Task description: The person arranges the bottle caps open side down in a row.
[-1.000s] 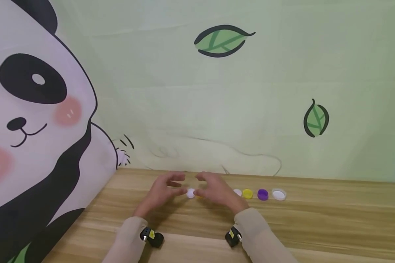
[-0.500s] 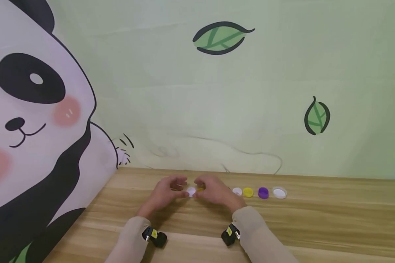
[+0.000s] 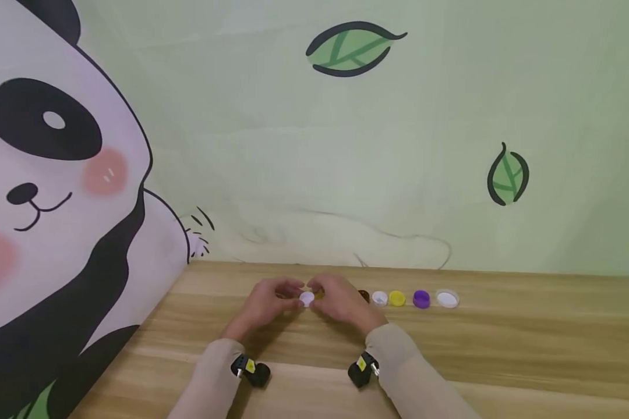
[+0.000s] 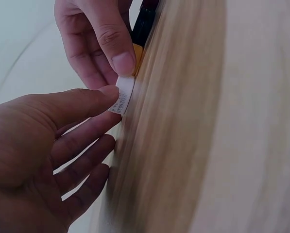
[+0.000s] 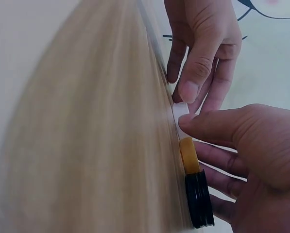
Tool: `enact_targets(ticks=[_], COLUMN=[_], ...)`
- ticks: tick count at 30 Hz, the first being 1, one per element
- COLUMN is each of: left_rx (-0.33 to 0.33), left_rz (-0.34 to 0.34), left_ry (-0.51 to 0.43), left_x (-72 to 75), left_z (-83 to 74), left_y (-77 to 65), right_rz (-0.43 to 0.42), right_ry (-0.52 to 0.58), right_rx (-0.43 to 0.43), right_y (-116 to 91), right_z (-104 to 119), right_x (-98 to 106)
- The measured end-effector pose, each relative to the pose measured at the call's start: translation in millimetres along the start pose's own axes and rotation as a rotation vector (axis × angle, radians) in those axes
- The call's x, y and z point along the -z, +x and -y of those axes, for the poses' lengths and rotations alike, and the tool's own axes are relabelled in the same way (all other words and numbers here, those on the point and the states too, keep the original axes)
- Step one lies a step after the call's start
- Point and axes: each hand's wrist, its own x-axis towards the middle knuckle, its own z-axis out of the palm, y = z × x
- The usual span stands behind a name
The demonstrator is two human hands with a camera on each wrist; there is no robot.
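A small white bottle cap (image 3: 307, 299) with printed marks on its side stands at the left end of a row of caps on the wooden table. My left hand (image 3: 266, 302) pinches it between thumb and index finger, the other fingers loosely bent. From the other side my right hand (image 3: 340, 299) holds the same cap, its thumb (image 5: 193, 125) pressed to the edge. Right beside the white cap sits an orange cap (image 5: 189, 156), followed by a ribbed black cap (image 5: 199, 200). In the head view my right hand hides most of these two.
The row runs on to the right with a brown cap (image 3: 364, 295), another white cap (image 3: 380, 298), a yellow cap (image 3: 396, 298), a purple cap (image 3: 421, 299) and a clear-rimmed white lid (image 3: 447, 298). Behind the table (image 3: 529, 337) hangs a green panda backdrop (image 3: 241, 145).
Both hands have come closer together and closed in on the white cap, fingers now at its edges. The brown cap shows more beside my right hand. The head view has tilted slightly.
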Motion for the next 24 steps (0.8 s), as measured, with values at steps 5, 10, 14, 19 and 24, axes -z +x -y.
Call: enact_targets(ticks=[5,10,14,19,24], left_rx=[-0.001,-0.019,-0.031,-0.017,0.006], left_rz=[0.008,0.008,0.011,0.023,0.002], left_ry=[0.021,0.045,0.045,0.032,0.015], left_x=[-0.1,-1.6,-1.9,-0.5,4.7], left_z=[-0.6,-1.0,-0.4,-0.6,-2.6], left_y=[1.8,0.8,-0.3,-5.2,-7.7], right_rz=[-0.018,-0.018,-0.011,0.001,-0.004], right_ry=[-0.001,0.009,0.032,0.055,0.079], right_rx=[0.023,0.016,0.004,-0.006,-0.009], right_y=[1.1,-1.5,-2.4,-5.6,-6.1], right_z=[-0.7,0.2,-0.4,0.5,3.8], right_x=[-1.0,-1.2,-2.5,-3.6,-1.1])
